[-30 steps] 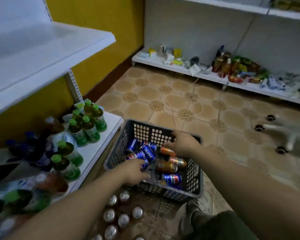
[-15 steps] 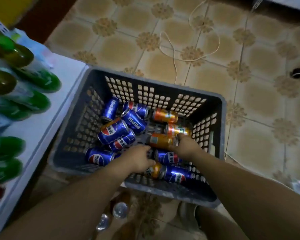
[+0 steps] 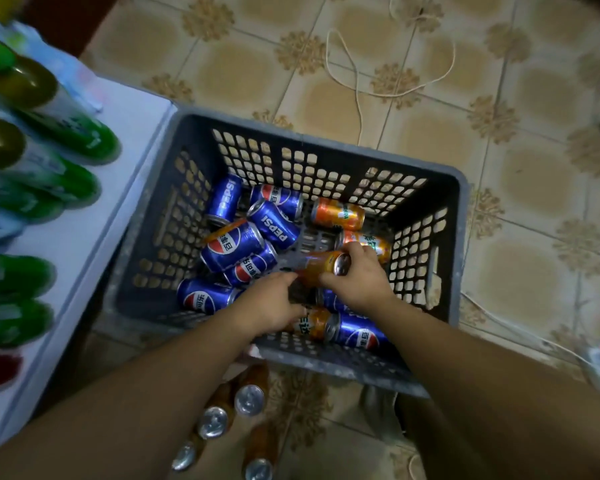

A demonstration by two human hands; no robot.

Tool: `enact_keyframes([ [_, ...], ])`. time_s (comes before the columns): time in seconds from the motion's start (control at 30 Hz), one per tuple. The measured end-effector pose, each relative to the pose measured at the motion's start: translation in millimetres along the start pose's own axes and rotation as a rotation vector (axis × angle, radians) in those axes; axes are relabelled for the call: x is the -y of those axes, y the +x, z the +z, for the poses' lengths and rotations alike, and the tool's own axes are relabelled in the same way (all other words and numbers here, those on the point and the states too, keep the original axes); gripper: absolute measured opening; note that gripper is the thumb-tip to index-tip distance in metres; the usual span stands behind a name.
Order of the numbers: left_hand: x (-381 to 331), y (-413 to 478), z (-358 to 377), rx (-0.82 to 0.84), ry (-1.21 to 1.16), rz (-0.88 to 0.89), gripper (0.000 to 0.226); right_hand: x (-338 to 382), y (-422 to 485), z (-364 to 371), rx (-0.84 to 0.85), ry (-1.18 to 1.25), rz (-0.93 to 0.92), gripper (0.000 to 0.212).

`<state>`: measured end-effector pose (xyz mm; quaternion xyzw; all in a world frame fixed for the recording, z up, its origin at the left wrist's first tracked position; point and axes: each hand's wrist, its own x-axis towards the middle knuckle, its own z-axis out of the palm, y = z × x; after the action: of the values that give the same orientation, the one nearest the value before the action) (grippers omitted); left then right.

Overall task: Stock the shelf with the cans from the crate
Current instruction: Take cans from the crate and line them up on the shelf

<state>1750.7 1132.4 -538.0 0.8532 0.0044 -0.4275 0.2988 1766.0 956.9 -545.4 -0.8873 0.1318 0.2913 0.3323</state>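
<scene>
A grey plastic crate (image 3: 444, 216) stands on the tiled floor and holds several blue cans (image 3: 234, 245) and orange cans (image 3: 338, 213) lying on their sides. My right hand (image 3: 355, 280) is inside the crate and grips an orange can (image 3: 321, 266) by its top end, lifted slightly above the others. My left hand (image 3: 269, 304) reaches in beside it, fingers curled down over an orange can (image 3: 312, 323) near the front wall; whether it grips that can is hidden. The white shelf (image 3: 118, 140) lies to the left of the crate.
Green-capped bottles (image 3: 66, 133) lie and stand along the shelf's left part. Several upright cans (image 3: 248, 400) stand on the floor below the crate's near edge, under my left arm. A white cord (image 3: 359, 98) loops on the tiles behind the crate.
My right hand has closed round an orange can and raised its end. My left hand moved slightly forward and right in the crate. The view has drawn closer to the crate.
</scene>
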Motion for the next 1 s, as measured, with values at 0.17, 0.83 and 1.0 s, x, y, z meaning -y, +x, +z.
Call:
enact_keyframes([
  [0.17, -17.8, -87.1, -33.4, -0.268, -0.058, 0.119, 0.097, 71.0, -84.1, -46.6, -0.075, 0.275, -0.15, 0.039],
  [0.83, 28.8, -544.5, -128.1, -0.417, -1.307, 0.594, 0.076, 371.7, -440.0, -58.0, 0.407, 0.434, -0.866, 0.079],
  [1.0, 67.5, -617.5, -116.8, -0.679, -1.282, 0.574, 0.059, 418.5, -498.8, -11.7, 0.418, 0.384, -0.993, 0.056],
])
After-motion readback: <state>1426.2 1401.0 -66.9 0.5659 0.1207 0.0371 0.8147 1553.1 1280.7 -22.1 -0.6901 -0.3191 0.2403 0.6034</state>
